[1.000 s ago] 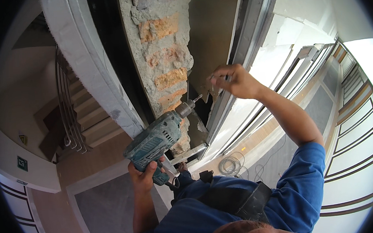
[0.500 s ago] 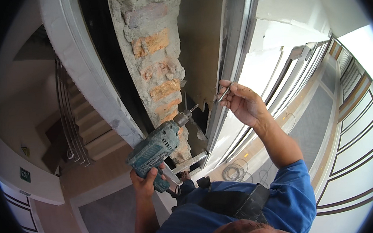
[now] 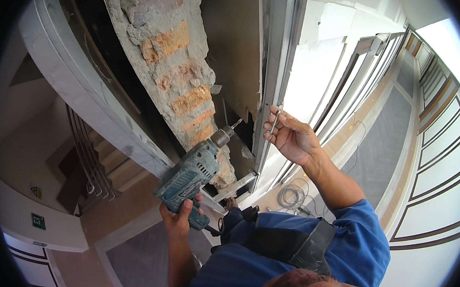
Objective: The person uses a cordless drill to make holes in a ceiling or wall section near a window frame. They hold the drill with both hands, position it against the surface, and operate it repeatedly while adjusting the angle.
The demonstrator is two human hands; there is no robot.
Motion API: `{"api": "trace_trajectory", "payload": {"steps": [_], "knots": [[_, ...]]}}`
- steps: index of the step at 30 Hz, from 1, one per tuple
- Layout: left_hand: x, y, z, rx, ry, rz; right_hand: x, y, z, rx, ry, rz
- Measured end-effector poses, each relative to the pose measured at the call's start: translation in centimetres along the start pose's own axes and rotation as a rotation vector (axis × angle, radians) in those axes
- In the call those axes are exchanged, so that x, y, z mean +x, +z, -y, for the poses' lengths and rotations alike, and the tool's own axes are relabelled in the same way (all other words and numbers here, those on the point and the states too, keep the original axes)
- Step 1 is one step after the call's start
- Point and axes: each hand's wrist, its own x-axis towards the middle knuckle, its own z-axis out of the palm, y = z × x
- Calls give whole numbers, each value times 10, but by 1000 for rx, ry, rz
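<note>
Drill: teal-green power drill [image 3: 190, 175] with dark chuck and thin bit, left of frame centre, angled up and to the right, bit tip near the base of the brick column.
Left hand: [image 3: 179, 217] wrapped tight around the drill's handle, lower left of centre.
Screw: slim pale metal screw or pin [image 3: 275, 122], just right of centre, roughly upright, beside the metal frame edge.
Right hand: [image 3: 291, 138] palm turned toward the camera, fingers narrowly pinching the screw at its lower end.
Brick column: rough orange brick and grey mortar [image 3: 175, 68], upper centre, running down to the drill bit.
Metal frame: grey vertical profile [image 3: 275, 62] right of the column, dark gap between them.
Cable: loose coil [image 3: 291, 196] on the floor, below the right hand.
Clothing: blue shirt sleeve [image 3: 352, 241], lower right of centre.
Change from half a second ago: right hand slightly lower and nearer the frame edge; drill in much the same place, still pointing at the column.
</note>
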Motion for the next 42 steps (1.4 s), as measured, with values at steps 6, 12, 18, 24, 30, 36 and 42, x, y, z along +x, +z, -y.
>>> {"api": "trace_trajectory", "payload": {"steps": [6,12,18,24,30,36,42], "knots": [[1,-5,5,-22,4,10,-1,-11,-11,137,26,-24],[0,-7,10,-12,-26,2,-5,-19,-22,222,8,-69],[0,-1,5,-3,-28,10,-13,-25,-28,264,-24,-122],[-2,6,-2,-16,-44,-1,-21,-29,-29,282,-63,-145],[0,3,1,18,-32,39,-24,-33,-35,226,-129,-148],[-1,1,0,47,-37,36,-26,-33,-39,124,-214,-60],[-3,-4,-1,56,-47,7,-27,-24,-38,30,-259,-38]]}}
